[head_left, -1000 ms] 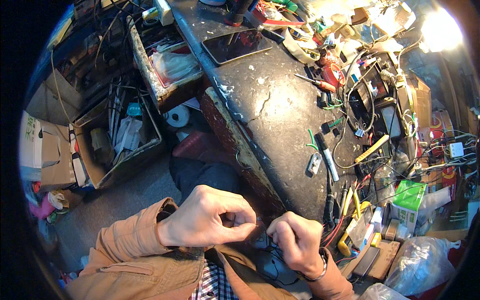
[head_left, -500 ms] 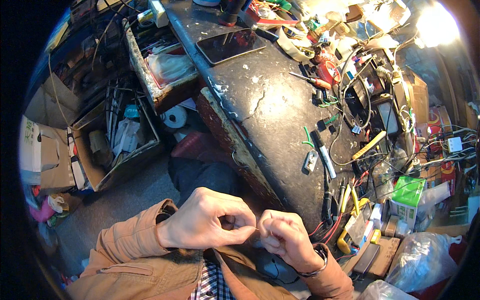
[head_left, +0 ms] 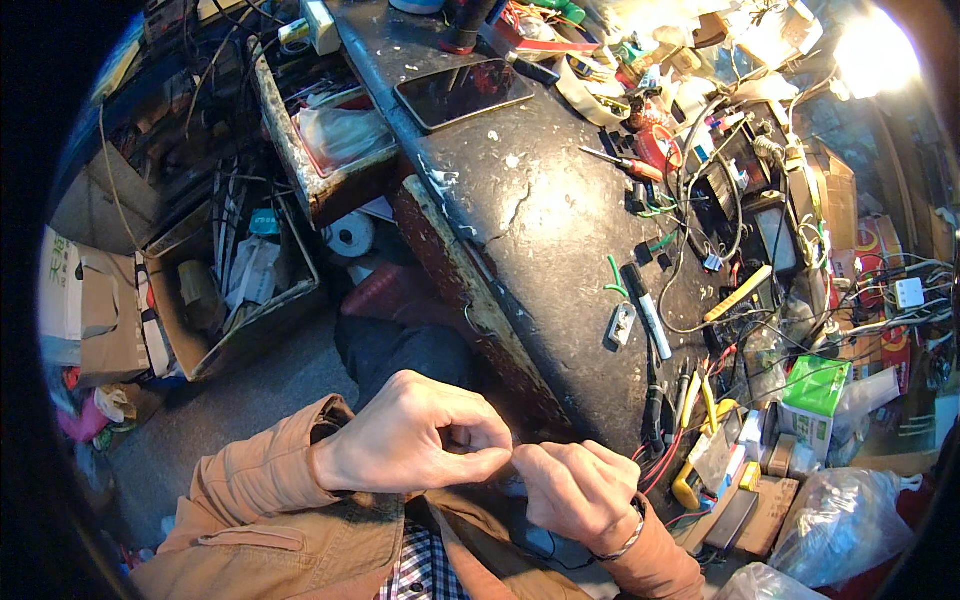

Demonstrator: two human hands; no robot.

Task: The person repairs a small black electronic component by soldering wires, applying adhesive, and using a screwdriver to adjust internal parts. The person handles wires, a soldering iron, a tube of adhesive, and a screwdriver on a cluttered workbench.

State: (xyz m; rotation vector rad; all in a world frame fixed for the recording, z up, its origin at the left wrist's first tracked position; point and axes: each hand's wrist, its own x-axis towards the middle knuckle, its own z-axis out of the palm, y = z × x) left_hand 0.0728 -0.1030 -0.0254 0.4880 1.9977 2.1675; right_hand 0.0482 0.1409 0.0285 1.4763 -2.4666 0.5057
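My left hand (head_left: 415, 437) is closed in a pinch, thumb against forefinger, in front of my chest. Touching or almost touching its fingertips is my right hand (head_left: 577, 490), curled with its back turned up. Whatever the fingers hold is too thin and too covered to make out. Both hands hover over my lap, just short of the worn dark workbench (head_left: 560, 330). On the bench beyond my right hand lie a black and white marker pen (head_left: 647, 310) and a small grey metal piece (head_left: 620, 324).
A dark phone (head_left: 463, 94) lies farther back on the bench. Pliers with yellow handles (head_left: 692, 400), a red-handled screwdriver (head_left: 622, 163) and tangled wires crowd the right side. An open drawer (head_left: 325, 185) juts out at the left, above a cardboard box (head_left: 205, 360). A bright lamp (head_left: 875, 52) shines at the far right.
My right hand has rolled over, so its back and knuckles now face up, and its fingertips have come closer to the left hand's. The left hand has barely moved.
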